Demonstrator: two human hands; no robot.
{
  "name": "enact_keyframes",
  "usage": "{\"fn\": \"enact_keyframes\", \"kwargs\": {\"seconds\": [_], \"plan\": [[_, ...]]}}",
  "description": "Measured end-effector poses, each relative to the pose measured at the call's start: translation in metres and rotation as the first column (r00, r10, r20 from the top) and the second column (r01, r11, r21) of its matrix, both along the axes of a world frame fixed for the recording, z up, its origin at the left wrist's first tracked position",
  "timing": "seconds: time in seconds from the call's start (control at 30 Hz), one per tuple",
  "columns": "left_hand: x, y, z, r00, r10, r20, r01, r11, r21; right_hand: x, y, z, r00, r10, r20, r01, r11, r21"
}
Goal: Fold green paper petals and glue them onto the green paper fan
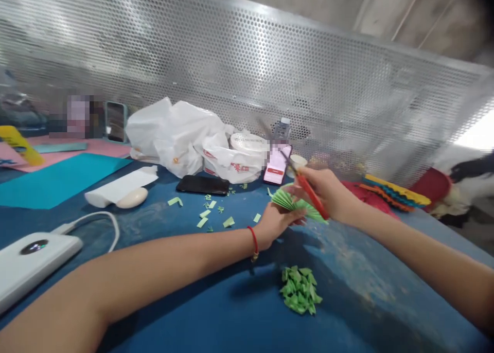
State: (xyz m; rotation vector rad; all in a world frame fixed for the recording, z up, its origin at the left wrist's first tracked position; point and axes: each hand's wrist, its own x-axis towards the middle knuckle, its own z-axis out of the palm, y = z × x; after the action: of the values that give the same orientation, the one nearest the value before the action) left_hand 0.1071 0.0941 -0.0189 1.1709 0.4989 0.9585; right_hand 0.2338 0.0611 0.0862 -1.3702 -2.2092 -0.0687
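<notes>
Green pleated paper fan (284,200) rests in the left hand (276,223), fingers together beneath it, above the blue worktable (370,286). Right-hand (326,189) fingers (309,174) are clamped on red-handled scissors (309,194) just over the fan. Green paper pieces (300,290) lie heaped below.

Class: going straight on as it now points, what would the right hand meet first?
The right hand would likely meet the pleated green paper in the left hand; depth unclear.
</notes>
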Motion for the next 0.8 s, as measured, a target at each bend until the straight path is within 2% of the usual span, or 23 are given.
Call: {"fn": "enact_keyframes", "kwargs": {"seconds": [0.07, 0.13, 0.2, 0.3, 0.4, 0.53, 0.67, 0.8], "plan": [[0.003, 0.007, 0.0, 0.999, 0.02, 0.03, -0.018, 0.998, -0.053, 0.03, -0.021, -0.027, 0.981, -0.045, -0.187, 0.042, 0.999, -0.021], [0.006, 0.012, -0.001, 0.999, 0.024, 0.044, -0.019, 0.994, -0.105, 0.053, -0.036, -0.055, 0.932, -0.149, -0.33, 0.151, 0.988, -0.021], [0.007, 0.015, -0.001, 0.997, 0.032, 0.064, -0.022, 0.989, -0.146, 0.069, -0.044, -0.08, 0.912, -0.233, -0.339, 0.238, 0.971, -0.027], [0.006, 0.018, -0.001, 0.997, 0.029, 0.065, -0.015, 0.978, -0.21, 0.086, -0.047, -0.104, 0.927, -0.296, -0.232, 0.297, 0.954, -0.029], [0.005, 0.019, 0.001, 0.998, 0.032, 0.053, -0.016, 0.963, -0.269, 0.094, -0.046, -0.114, 0.929, -0.342, -0.145, 0.337, 0.94, -0.053], [0.004, 0.02, 0.004, 0.997, 0.061, 0.055, -0.04, 0.947, -0.319, 0.098, -0.048, -0.114, 0.933, -0.361, 0.002, 0.361, 0.932, -0.047], [0.006, 0.021, 0.004, 0.991, 0.1, 0.084, -0.064, 0.931, -0.359, 0.101, -0.05, -0.117, 0.943, -0.31, 0.123, 0.309, 0.951, 0.028], [0.008, 0.022, 0.002, 0.976, 0.189, 0.11, -0.138, 0.922, -0.363, 0.102, -0.05, -0.119, 0.945, -0.283, 0.162, 0.268, 0.958, 0.105]]}}
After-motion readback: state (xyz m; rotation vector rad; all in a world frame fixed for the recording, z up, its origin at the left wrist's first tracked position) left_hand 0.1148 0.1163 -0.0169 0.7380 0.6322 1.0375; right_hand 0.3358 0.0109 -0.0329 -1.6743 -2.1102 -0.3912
